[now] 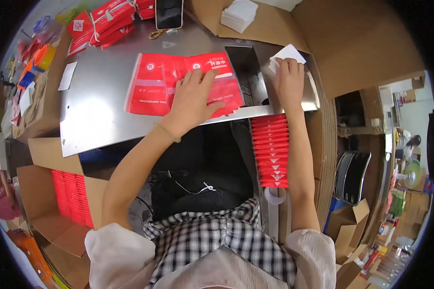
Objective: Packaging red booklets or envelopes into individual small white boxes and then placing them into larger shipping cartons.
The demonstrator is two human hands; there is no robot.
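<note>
Flat red printed plastic bags (149,82) lie fanned out and overlapping on the metal table. My left hand (193,98) rests on them, fingers spread and thumb apart, not gripping. Over to the right, my right hand (289,82) has its fingertips bent down on small white paper cards (294,53) at the table's right side; the fingers lie close together, pinching a card's edge. Between the two hands is a dark rectangular opening (246,72) in the tabletop. Below the table edge, a long row of packed red packets (270,154) stands beside my right forearm.
Bundles of red bags (112,21) and a phone (169,13) lie at the table's back. More white cards (239,15) sit on cardboard at the back right. A carton (43,192) at lower left holds red packets. Cardboard walls (361,43) rise on the right.
</note>
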